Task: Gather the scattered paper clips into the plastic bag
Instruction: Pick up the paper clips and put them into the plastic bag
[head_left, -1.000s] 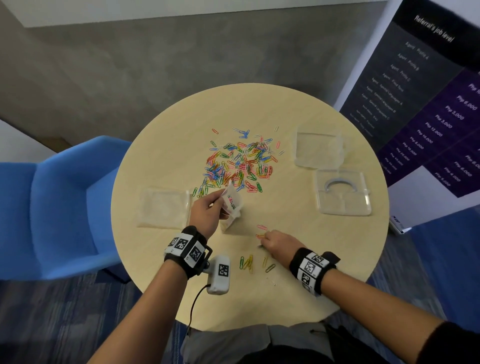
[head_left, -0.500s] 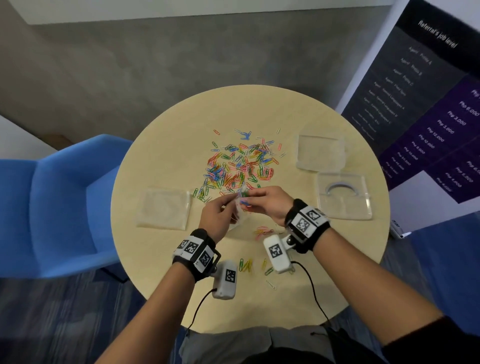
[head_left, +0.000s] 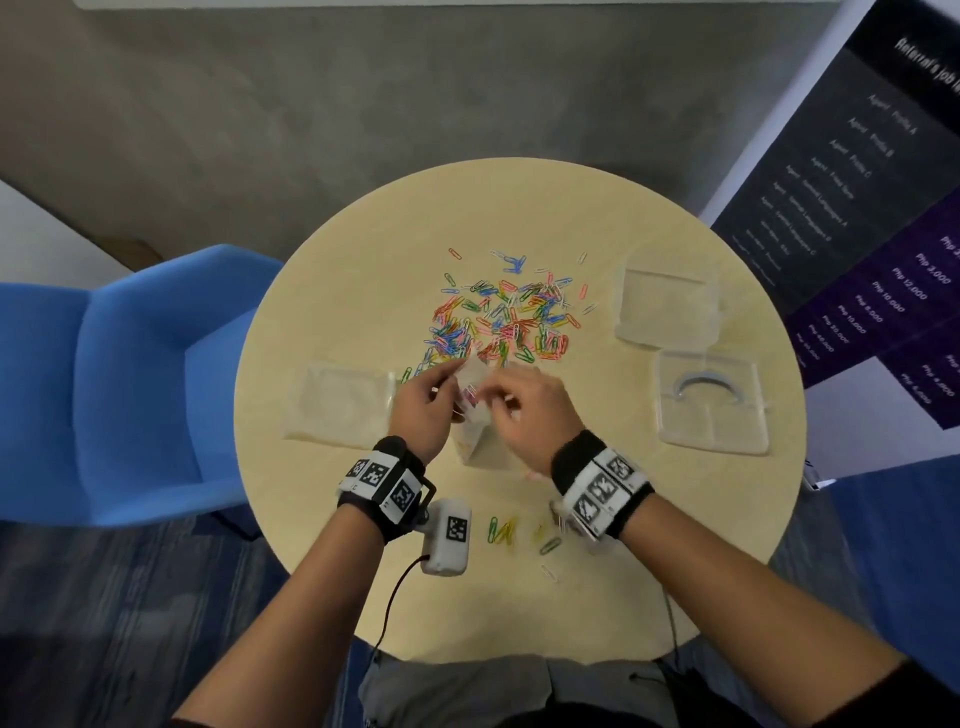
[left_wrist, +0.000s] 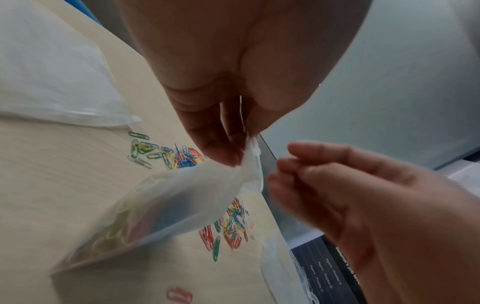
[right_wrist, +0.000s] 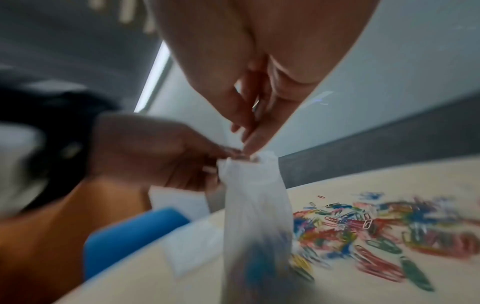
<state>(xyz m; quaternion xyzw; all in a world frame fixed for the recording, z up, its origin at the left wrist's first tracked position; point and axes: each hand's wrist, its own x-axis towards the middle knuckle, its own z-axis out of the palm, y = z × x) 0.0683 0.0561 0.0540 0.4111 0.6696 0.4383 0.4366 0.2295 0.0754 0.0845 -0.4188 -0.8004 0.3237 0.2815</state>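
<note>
A clear plastic bag (head_left: 475, 441) stands lifted off the round table (head_left: 623, 597), with coloured clips showing through its lower part (left_wrist: 111, 232). My left hand (head_left: 426, 400) pinches the bag's top edge (left_wrist: 249, 156) between thumb and fingers. My right hand (head_left: 511, 408) hovers at the bag's mouth, its fingertips (right_wrist: 246, 147) drawn together just above the opening (right_wrist: 249, 159); blur hides whether they hold anything. Just beyond both hands lies the main heap of paper clips (head_left: 501, 317). A few loose paper clips (head_left: 504, 530) lie near the table's front, between my wrists.
A flat empty bag (head_left: 343, 410) lies left of my hands, another (head_left: 665, 306) at the right rear. In front of that one sits a clear plastic tray (head_left: 711, 400). A blue chair (head_left: 130, 374) stands left of the table and a dark banner (head_left: 857, 208) to the right.
My right hand left the loose clips near the table's front and rose to the bag's mouth beside my left hand. The left hand has kept its pinch on the bag.
</note>
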